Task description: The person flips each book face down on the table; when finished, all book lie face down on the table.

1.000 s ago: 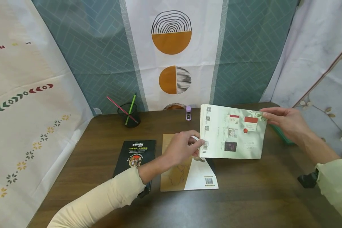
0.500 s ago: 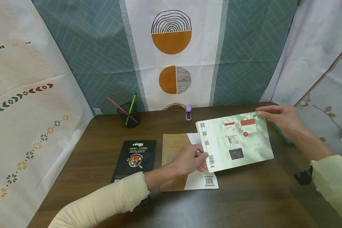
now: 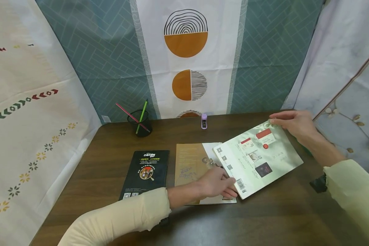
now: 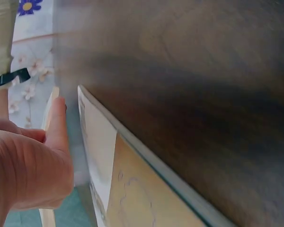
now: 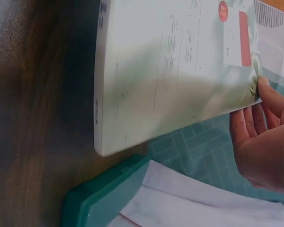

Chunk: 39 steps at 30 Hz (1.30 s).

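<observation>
A pale green book [image 3: 253, 164] with red and dark pictures on its cover is held tilted above the right half of the table. My left hand [image 3: 215, 182] pinches its near left edge, thumb on the cover and fingers beneath. At the far right corner, my right hand [image 3: 298, 126] grips it; in the right wrist view the thumb lies on the cover and the fingers are under the book. Below the left hand lies a brown and white book [image 3: 189, 159], partly covered by that hand and the green book. A black book [image 3: 146, 172] lies left of it.
A black mesh pen cup [image 3: 142, 126] with a pink and a green pencil stands at the back left. A small purple item [image 3: 204, 121] stands at the back middle. A green box-like thing [image 5: 99, 189] sits at the right, behind the right hand. Cloth hangs around the table.
The green book has turned clockwise and come lower. The left hand has moved nearer and to the right with its edge; the right hand has shifted left.
</observation>
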### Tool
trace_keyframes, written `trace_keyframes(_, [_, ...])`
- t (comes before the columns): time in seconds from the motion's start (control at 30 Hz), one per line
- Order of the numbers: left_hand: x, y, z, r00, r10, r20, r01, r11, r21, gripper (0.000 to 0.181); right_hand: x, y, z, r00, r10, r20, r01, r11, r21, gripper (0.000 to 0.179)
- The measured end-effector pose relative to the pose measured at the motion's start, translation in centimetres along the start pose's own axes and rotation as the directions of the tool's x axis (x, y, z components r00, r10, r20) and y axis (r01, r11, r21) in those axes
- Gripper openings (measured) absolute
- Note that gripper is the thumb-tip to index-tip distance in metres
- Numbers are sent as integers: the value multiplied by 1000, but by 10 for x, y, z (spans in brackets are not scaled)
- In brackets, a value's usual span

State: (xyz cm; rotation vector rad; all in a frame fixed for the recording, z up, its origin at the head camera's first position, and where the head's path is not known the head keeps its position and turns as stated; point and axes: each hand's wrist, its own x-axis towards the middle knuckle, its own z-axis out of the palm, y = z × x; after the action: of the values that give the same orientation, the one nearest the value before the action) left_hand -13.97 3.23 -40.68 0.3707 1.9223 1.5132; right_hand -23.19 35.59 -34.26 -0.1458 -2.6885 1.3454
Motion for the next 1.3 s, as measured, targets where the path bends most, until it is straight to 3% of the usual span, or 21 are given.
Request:
trace_keyframes(0.23, [6,-2,18,997,-71,10,72,991,-113,24,6,-6,11,999,-53,2,53,997,-63,46])
trace_keyframes(0.6, [15,-2,41,995,-79,-59,65,977,-203,25,19,-1,17,998,-63,-10,62,997,-48,43])
trace_keyframes(0.77, [19,1,50,991,-81,-102,52,965,-257,24,27,1,22,1000,-14,-10,13,998,-64,45])
trace_keyframes(1.0, [22,2,56,987,-86,-137,44,959,-279,24,35,2,28,1000,10,7,-9,996,-84,45])
trace_keyframes(1.3, [23,0,57,985,-119,-128,73,944,-322,21,42,10,41,999,12,32,-9,996,-90,38])
